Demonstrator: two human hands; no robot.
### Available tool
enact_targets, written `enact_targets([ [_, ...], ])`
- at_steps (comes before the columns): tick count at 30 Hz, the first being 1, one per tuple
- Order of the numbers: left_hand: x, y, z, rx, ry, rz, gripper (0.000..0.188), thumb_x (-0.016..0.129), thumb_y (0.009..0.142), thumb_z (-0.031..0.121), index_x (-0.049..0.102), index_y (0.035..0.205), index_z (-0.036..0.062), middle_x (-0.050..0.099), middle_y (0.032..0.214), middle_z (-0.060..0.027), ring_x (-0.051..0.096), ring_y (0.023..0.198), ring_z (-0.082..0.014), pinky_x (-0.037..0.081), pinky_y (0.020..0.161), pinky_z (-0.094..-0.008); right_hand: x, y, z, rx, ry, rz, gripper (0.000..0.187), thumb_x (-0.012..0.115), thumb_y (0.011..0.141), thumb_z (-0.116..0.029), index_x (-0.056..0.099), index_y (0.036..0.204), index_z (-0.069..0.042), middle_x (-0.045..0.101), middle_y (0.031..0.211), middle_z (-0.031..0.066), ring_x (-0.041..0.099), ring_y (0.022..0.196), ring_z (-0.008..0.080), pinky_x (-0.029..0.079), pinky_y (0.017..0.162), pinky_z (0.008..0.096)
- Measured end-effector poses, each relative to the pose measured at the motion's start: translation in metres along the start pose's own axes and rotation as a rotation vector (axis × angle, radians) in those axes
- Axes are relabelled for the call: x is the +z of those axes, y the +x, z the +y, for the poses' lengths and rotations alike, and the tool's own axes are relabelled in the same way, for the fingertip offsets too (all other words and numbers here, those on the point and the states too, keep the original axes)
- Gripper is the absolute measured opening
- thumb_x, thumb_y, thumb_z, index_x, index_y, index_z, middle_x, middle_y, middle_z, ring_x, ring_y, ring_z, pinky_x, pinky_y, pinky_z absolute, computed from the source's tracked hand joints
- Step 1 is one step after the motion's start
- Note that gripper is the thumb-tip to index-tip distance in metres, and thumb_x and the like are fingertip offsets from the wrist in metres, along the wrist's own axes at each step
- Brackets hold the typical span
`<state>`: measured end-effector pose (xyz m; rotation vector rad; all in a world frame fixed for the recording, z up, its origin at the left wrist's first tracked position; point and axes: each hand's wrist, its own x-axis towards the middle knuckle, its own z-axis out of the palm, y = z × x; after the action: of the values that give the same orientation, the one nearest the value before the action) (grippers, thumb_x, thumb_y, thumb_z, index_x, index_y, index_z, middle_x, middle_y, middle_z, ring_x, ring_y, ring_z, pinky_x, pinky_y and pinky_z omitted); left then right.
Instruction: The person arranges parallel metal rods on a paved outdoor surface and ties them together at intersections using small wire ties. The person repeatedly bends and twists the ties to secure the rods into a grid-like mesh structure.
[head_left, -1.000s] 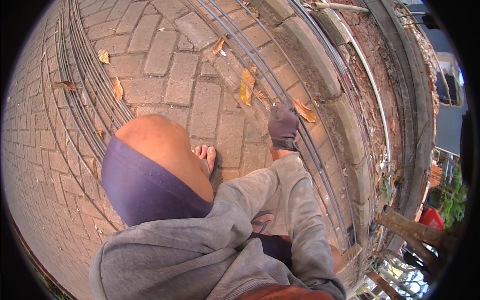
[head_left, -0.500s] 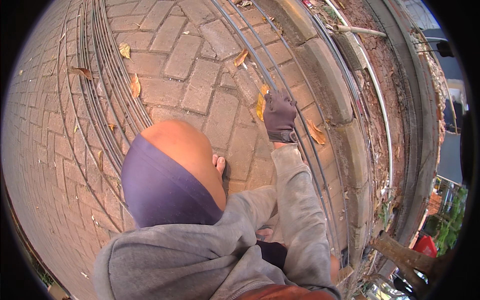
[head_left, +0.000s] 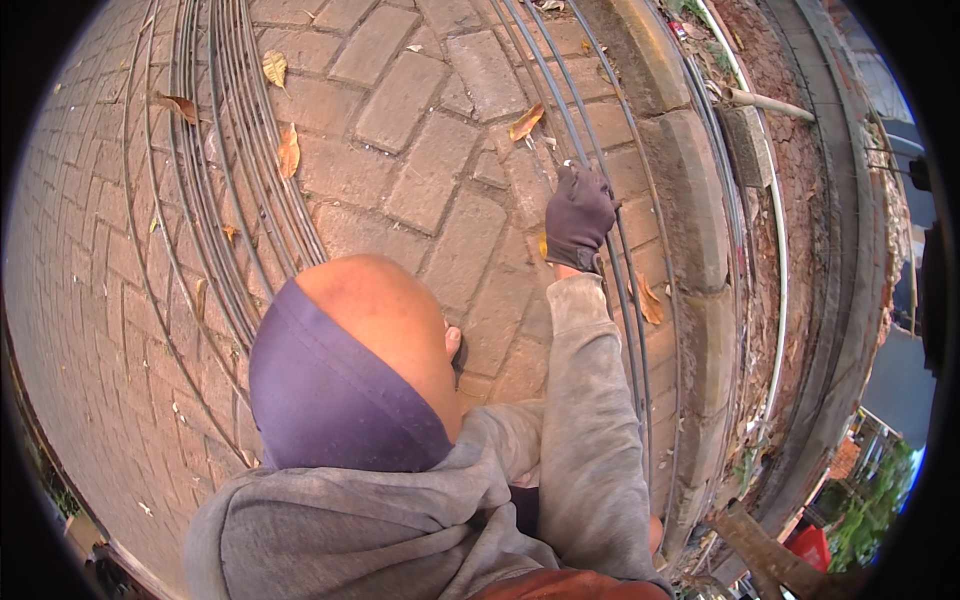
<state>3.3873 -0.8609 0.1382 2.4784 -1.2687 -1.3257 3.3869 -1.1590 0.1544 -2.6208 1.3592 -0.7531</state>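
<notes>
My right hand (head_left: 580, 212), in a dark grey-purple glove, is closed on a thin steel rod (head_left: 570, 110) in a small group lying lengthwise beside the kerb. A small pale bit shows at its fingertips. Other rods (head_left: 628, 290) of the group run past the glove and along my right forearm. A yellow leaf is mostly covered by the glove, and a brown leaf (head_left: 649, 300) lies just right of the rods. My left sleeve (head_left: 500, 435) reaches across behind my bent knee (head_left: 370, 320) toward the right forearm; the left hand itself is hidden.
A larger bundle of rods (head_left: 215, 180) runs along the brick paving (head_left: 440, 175) at left, with dry leaves (head_left: 289, 150) about it. At right stand a concrete kerb (head_left: 685, 200), a white pipe (head_left: 775, 250) and reddish soil. A wooden piece (head_left: 750, 545) is at lower right.
My right hand has moved farther forward along the rods and now covers most of the yellow leaf. The whole view has shifted slightly, with the ground sliding down and right.
</notes>
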Motion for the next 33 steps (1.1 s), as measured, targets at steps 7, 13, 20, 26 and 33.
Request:
enact_targets([
  [7,-0.006,0.001,-0.002,-0.065,-0.04,-0.096,0.056,0.024,0.106,0.044,0.047,0.139,0.0052,0.046,0.146,-0.0196,0.046,0.133,-0.0391,0.033,0.111,-0.049,0.002,0.005,-0.011,0.066,-0.061,-0.051,0.02,0.063,0.093,-0.025,0.071,0.095,-0.007,0.07,0.091,0.0172,0.068,0.084,0.0365,0.052,0.072,0.0464],
  [13,0.001,0.003,-0.005,-0.028,0.004,-0.059,0.057,0.024,0.106,0.044,0.048,0.14,0.0065,0.054,0.136,-0.0203,0.05,0.129,-0.0385,0.035,0.109,-0.0476,0.0,0.009,-0.016,-0.027,-0.14,-0.191,0.019,0.063,0.091,-0.022,0.071,0.088,-0.005,0.069,0.083,0.0178,0.068,0.078,0.0377,0.053,0.071,0.0466],
  [20,0.015,0.0,-0.001,0.055,0.034,0.231,0.048,0.031,0.104,0.04,0.056,0.124,0.0043,0.058,0.127,-0.0177,0.055,0.116,-0.0337,0.04,0.099,-0.0452,-0.06,-0.011,-0.011,-0.108,0.41,-0.234,0.012,0.07,0.085,-0.013,0.073,0.092,-0.003,0.071,0.086,0.0187,0.069,0.079,0.0367,0.054,0.069,0.0417],
  [26,0.032,0.015,0.049,0.097,-0.236,0.374,0.031,0.043,0.099,0.028,0.058,0.109,0.0027,0.06,0.108,-0.0141,0.057,0.1,-0.0267,0.045,0.085,-0.0408,-0.119,-0.037,0.021,0.27,0.627,0.044,0.014,0.074,0.085,-0.008,0.072,0.096,0.001,0.072,0.081,0.0106,0.068,0.065,0.0158,0.053,0.06,0.0307],
  [33,0.093,0.054,0.182,0.089,-1.028,0.281,0.014,0.057,0.094,0.014,0.06,0.091,0.0008,0.062,0.086,-0.01,0.06,0.08,-0.0185,0.051,0.068,-0.0358,-0.154,-0.033,0.054,0.547,0.885,0.161,0.015,0.071,0.09,-0.01,0.071,0.098,0.003,0.07,0.08,0.0095,0.065,0.057,0.0118,0.049,0.049,0.0242],
])
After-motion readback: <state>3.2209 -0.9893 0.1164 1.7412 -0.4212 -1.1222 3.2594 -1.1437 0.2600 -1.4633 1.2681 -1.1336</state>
